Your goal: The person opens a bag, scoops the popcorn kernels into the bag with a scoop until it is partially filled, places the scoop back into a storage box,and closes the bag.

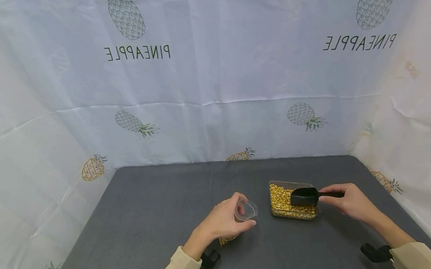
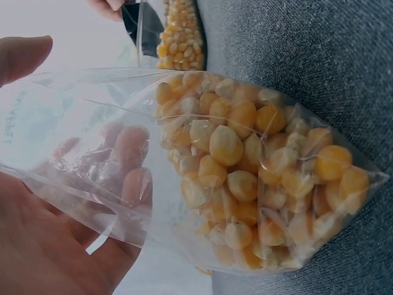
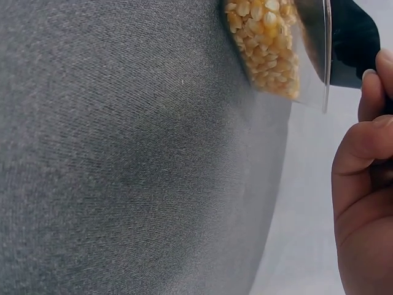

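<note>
My left hand [image 1: 223, 219] holds a clear plastic bag [image 2: 80, 104] upright by its open top, thumb on one side and fingers on the other. Yellow corn kernels [image 2: 239, 172] fill the bag's lower part, which stands close over the table; in the head view the hand hides most of it. To the right, a clear rectangular container [image 1: 293, 183] holds more corn kernels [image 1: 280, 197]. My right hand [image 1: 350, 204] pinches the handle of a black scoop [image 1: 304, 196], whose bowl lies over the kernels inside the container. That scoop [image 3: 356, 46] also shows past the container's wall [image 3: 313, 98] in the right wrist view.
Both things stand on a dark grey cloth-covered table [image 1: 149, 213]. A white curtain [image 1: 210, 75] printed with pineapples hangs behind it and along both sides. Black straps with devices [image 1: 211, 259] sit at both wrists.
</note>
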Available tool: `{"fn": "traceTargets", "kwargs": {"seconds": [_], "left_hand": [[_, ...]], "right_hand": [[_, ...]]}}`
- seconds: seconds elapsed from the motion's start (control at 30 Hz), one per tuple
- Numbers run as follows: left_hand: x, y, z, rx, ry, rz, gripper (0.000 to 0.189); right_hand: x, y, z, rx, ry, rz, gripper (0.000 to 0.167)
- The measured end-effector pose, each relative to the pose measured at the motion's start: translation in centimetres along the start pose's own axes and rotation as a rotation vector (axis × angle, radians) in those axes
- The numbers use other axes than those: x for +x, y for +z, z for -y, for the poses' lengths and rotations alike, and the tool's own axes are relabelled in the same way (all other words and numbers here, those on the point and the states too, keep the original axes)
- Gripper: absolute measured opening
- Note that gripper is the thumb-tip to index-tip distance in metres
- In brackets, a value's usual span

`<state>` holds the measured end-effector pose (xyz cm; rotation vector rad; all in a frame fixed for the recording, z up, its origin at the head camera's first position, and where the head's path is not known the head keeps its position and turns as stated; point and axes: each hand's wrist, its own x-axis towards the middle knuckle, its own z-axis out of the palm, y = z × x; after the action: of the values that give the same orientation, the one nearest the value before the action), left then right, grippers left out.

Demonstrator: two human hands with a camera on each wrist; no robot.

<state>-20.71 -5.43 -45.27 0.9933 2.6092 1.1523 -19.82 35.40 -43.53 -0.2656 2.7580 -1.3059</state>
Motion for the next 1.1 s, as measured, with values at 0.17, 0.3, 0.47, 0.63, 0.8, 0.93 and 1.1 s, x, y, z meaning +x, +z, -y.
{"fn": "traceTargets", "kwargs": {"seconds": [0.17,0.3,0.47,0.63,0.8,0.93,1.1], "left_hand": [[0.0,0.0,0.0,0.000,0.001,-0.002,0.056],[0.0,0.0,0.0,0.004,0.002,-0.004,0.055],[0.0,0.0,0.0,0.007,0.003,-0.006,0.055],[-0.1,0.0,0.0,0.013,0.012,-0.009,0.055],[-0.1,0.0,-0.1,0.021,0.025,-0.015,0.056],[0.0,0.0,0.0,0.018,0.030,-0.016,0.056],[0.0,0.0,0.1,0.021,0.033,-0.020,0.057]], "right_hand": [[0.4,0.1,-0.2,0.001,0.008,0.001,0.044],[0.8,0.2,-0.2,-0.002,0.013,-0.001,0.045],[1.3,0.6,-0.2,-0.011,0.017,0.002,0.046],[1.9,1.0,-0.1,-0.016,0.003,0.015,0.046],[2.3,1.4,0.3,-0.005,-0.012,0.026,0.045],[2.7,1.7,0.7,-0.008,-0.020,0.031,0.045],[3.1,2.1,0.8,-0.037,-0.046,0.032,0.043]]}}
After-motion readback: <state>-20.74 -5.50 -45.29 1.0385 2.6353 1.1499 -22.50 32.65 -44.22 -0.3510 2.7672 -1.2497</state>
